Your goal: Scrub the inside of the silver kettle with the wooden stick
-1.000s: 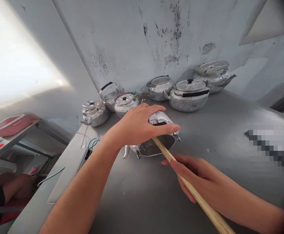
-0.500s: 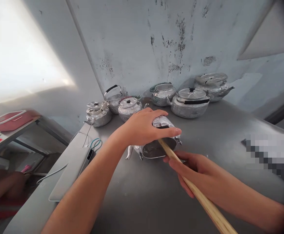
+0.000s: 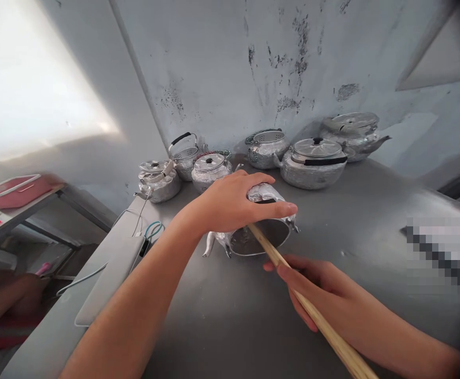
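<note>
In closed fingers of the right hand [image 3: 317, 284] a wooden stick [image 3: 325, 326] is gripped; by spread fingers of the left hand [image 3: 230, 205] the tipped kettle [image 3: 273, 234] is clamped on the table [image 3: 222, 326]. Probably the kettle's inside is being worked; firm grips are next required.

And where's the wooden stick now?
In the head view, the wooden stick is in the right hand, lower right; its far end reaches the open mouth of the kettle under the left hand.
</note>
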`<state>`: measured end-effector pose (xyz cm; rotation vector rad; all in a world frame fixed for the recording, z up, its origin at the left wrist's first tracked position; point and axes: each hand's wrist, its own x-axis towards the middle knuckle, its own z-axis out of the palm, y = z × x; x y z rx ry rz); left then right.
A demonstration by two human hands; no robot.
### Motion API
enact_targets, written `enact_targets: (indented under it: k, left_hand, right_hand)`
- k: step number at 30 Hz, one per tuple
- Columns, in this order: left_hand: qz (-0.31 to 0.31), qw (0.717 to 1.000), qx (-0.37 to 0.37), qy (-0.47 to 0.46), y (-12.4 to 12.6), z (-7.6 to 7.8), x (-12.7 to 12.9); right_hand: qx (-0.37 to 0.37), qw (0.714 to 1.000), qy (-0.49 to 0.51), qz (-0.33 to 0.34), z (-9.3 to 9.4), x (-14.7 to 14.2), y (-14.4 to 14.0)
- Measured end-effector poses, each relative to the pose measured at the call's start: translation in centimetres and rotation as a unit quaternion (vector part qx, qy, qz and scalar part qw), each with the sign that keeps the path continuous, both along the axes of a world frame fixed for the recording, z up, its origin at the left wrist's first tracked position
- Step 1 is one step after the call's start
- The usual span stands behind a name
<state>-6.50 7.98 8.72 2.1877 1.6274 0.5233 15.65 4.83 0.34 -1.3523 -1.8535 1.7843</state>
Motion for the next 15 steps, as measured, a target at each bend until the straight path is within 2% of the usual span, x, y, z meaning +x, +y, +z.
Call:
enact_targets:
  k: [15]
  left_hand:
    - [0.000, 1.000, 0.008, 0.027, 0.08, 0.11, 0.49]
  right_hand:
    - [0.002, 1.000, 0.027, 0.009, -0.98, 0.49, 0.17]
